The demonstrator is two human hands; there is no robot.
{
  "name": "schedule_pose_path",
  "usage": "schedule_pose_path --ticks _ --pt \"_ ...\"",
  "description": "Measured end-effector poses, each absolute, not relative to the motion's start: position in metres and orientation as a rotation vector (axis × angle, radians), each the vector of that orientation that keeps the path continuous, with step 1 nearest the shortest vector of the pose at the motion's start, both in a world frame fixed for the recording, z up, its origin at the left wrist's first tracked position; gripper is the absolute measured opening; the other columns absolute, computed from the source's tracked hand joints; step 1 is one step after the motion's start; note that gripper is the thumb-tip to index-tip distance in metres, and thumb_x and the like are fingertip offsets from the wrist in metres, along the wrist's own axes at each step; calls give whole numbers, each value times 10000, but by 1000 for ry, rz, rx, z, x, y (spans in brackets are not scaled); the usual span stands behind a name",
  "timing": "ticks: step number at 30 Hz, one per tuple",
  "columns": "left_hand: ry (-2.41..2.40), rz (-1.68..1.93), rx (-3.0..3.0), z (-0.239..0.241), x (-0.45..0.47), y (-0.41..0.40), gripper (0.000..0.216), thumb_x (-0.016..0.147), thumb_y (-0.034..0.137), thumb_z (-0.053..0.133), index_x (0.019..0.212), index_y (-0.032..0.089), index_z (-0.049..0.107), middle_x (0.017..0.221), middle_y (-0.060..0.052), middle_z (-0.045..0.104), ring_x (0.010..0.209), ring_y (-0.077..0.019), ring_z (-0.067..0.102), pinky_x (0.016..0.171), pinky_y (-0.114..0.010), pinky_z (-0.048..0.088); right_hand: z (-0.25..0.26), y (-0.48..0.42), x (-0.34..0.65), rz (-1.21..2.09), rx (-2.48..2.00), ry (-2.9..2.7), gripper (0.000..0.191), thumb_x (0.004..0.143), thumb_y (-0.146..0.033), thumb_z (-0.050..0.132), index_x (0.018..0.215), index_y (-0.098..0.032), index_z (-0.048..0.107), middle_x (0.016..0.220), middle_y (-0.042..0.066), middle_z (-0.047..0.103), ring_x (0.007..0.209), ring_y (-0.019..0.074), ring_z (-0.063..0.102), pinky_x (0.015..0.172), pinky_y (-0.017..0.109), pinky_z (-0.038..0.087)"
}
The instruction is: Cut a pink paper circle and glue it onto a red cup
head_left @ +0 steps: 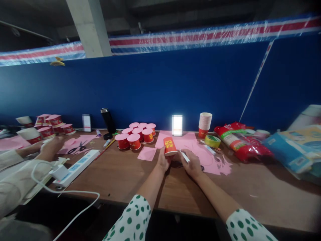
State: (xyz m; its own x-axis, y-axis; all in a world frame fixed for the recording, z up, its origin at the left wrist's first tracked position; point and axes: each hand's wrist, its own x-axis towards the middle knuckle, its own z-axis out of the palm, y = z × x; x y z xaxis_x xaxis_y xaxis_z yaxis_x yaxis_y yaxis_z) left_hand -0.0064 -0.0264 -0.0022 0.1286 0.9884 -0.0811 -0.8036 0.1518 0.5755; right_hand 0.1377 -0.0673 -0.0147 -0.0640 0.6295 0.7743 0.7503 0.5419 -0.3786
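Note:
Between the fingers of my left hand point(164, 162) is a red paper cup point(170, 145) with yellow print, held tilted just above the table. My right hand point(192, 164), close beside the cup, grips a short white stick point(185, 156) that looks like a glue stick. Left of my hands lies a pink paper square point(147, 153) with a circle marked on it. Behind it stand several red cups point(134, 142) topped with pink paper discs. Cut pink paper point(208, 160) lies to the right, with a dark ring-shaped handle partly hidden by my right hand.
A stack of paper cups point(205, 124), yellow-green tape point(212, 142) and a red packet point(243, 142) stand on the right. A lit phone point(177, 125) leans at the back. Leftward are a power strip point(77, 168), scissors point(77, 147) and another person's hands point(51, 147).

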Motion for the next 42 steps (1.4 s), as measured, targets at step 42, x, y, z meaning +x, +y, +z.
schedule_pose_path --ticks 42 --pt "622 1395 601 -8 -2 -24 318 722 400 714 896 166 587 785 -22 651 700 -141 627 744 -313 502 8 -62 124 288 -1184 -1042 409 856 -544 468 893 -167 621 851 96 692 750 207 633 660 323 500"
